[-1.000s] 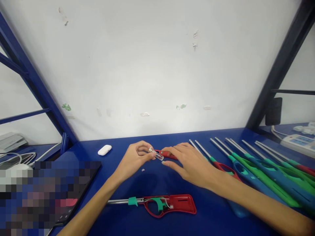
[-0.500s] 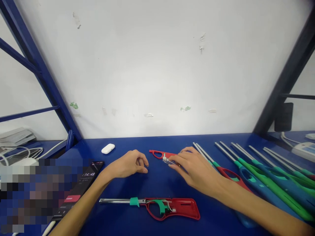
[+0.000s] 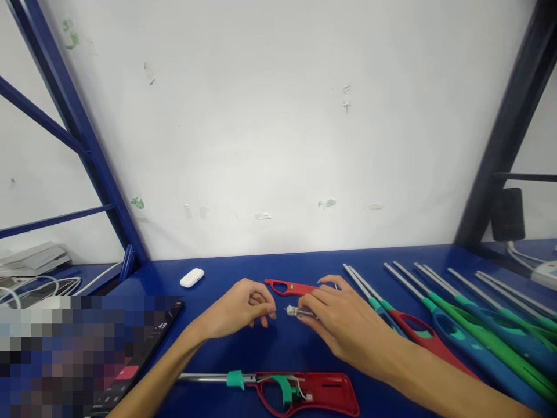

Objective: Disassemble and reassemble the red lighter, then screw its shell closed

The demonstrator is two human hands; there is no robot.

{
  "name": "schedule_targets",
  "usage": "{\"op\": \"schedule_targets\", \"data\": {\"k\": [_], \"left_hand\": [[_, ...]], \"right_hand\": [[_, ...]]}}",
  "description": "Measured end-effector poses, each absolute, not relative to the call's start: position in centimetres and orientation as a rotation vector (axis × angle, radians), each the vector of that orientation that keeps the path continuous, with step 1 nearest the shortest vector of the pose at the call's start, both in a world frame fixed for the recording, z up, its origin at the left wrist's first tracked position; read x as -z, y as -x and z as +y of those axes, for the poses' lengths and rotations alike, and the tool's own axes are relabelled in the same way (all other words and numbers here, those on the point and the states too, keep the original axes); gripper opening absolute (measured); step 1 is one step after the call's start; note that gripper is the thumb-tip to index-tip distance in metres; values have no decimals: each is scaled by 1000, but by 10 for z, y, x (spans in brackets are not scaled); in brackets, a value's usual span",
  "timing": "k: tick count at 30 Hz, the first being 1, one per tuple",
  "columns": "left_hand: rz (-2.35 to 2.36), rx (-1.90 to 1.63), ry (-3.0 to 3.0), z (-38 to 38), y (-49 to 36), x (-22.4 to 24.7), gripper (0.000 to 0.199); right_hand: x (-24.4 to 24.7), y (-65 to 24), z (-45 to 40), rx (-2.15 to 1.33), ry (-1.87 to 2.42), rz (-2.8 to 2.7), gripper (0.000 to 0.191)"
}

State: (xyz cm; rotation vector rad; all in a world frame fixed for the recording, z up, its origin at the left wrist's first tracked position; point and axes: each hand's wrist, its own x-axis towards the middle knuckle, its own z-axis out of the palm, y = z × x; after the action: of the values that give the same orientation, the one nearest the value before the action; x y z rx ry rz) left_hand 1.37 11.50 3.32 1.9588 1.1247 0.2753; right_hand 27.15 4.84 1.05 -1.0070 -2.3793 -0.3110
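My right hand (image 3: 343, 319) pinches a small clear lighter fuel tank (image 3: 295, 312) with a whitish valve end pointing left; the fingers cover its rest. Facing it, my left hand (image 3: 243, 307) holds nothing visible, its fingers loosely bent and apart, just left of the valve end. Behind the right fingers lies a red handle half-shell (image 3: 281, 287), partly hidden. Nearer me is an opened gas lighter (image 3: 331, 390): red half-shell, green trigger (image 3: 285, 388), white wire and metal tube (image 3: 204, 377), its tip hidden by my left forearm.
Several long lighters (image 3: 470, 325) in red, blue and green lie side by side at the right. A white earbud case (image 3: 192, 277) sits at the back left. A dark phone (image 3: 148, 342) lies left of my forearm. Blue rack posts (image 3: 93, 157) and a white wall border the blue tabletop.
Both hands have come lower in view and nearer each other, the right still holding the tank. The view has tilted up slightly, so the table things appear lower.
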Motion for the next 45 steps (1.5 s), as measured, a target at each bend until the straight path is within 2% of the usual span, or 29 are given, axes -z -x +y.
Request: {"op": "schedule_targets", "data": {"k": [13,45], "left_hand": [[906,-588,-1825,111,-26,-19,37],[1092,-912,-2029,104,-35,-10,31]], "right_hand": [[-4,-273,51,251,1076,-2305,12],[-9,-270,45,156,1067,-2296,27]]}}
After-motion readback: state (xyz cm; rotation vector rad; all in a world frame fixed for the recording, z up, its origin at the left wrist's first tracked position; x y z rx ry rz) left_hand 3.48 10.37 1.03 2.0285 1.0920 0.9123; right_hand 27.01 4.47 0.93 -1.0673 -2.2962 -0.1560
